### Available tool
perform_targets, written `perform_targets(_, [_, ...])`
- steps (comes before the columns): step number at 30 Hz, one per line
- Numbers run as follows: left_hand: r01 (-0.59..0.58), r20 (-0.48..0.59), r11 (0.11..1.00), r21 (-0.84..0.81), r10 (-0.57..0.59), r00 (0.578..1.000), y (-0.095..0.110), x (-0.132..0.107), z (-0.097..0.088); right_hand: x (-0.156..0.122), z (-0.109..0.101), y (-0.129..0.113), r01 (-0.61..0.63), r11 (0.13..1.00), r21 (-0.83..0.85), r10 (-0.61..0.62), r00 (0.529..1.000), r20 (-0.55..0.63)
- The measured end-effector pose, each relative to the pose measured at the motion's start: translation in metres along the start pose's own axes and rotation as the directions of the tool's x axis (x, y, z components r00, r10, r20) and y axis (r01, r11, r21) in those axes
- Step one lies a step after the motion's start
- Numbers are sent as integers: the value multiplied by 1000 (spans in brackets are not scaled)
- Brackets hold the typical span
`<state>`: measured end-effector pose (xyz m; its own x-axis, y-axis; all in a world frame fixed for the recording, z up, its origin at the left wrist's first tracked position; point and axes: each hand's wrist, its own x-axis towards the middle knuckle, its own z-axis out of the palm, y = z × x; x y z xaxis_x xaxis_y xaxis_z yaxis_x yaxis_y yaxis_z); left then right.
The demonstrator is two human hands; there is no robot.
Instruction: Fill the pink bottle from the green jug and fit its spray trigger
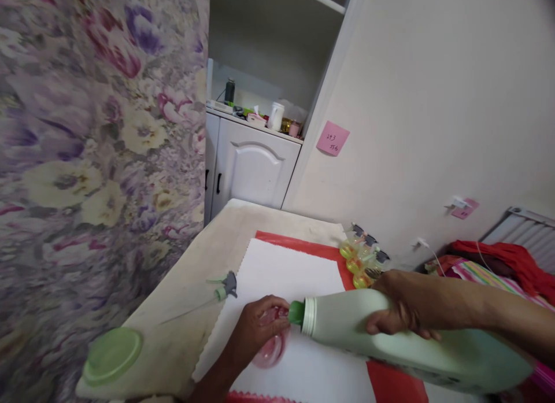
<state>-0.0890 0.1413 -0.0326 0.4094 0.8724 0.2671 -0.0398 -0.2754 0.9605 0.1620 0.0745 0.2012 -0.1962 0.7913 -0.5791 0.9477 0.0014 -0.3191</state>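
Note:
My right hand (pixel 401 304) grips a large pale green jug (pixel 390 339), tipped on its side with its green spout (pixel 296 312) pointing left. My left hand (pixel 255 328) is closed around a small clear pink bottle (pixel 269 348) that stands on a white cloth (pixel 281 276), its mouth right at the spout. A spray trigger head with a long dip tube (pixel 223 288) lies on the table just left of the cloth. The jug's green cap (pixel 113 354) rests near the table's front left corner.
The beige table (pixel 203 264) carries a red mat (pixel 303 247) under the cloth. Three yellow spray bottles (pixel 362 255) stand by the wall. A floral curtain (pixel 95 131) hangs at left. A white cabinet (pixel 251 160) with jars stands behind; clothes lie at right.

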Motion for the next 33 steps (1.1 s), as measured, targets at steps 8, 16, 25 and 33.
perform_targets(8, [18, -5, 999, -40, -19, 1000, 1, -1, 1, 1, 0, -1, -6, 1000, 7, 6, 1000, -2])
perform_targets(16, [4, 0, 1000, -16, -4, 1000, 0, 0, 1, 0, -1, -5, -25, 1000, -4, 25, 1000, -1])
perform_targets(25, [-4, 8, 1000, -17, 4, 1000, -1, -1, 0, -3, -2, -10, -9, 1000, -6, 9, 1000, 1])
perform_targets(33, [-7, 4, 1000, 4, 7, 1000, -3, -1, -1, -1, -2, -6, 7, 1000, -16, -7, 1000, -11])
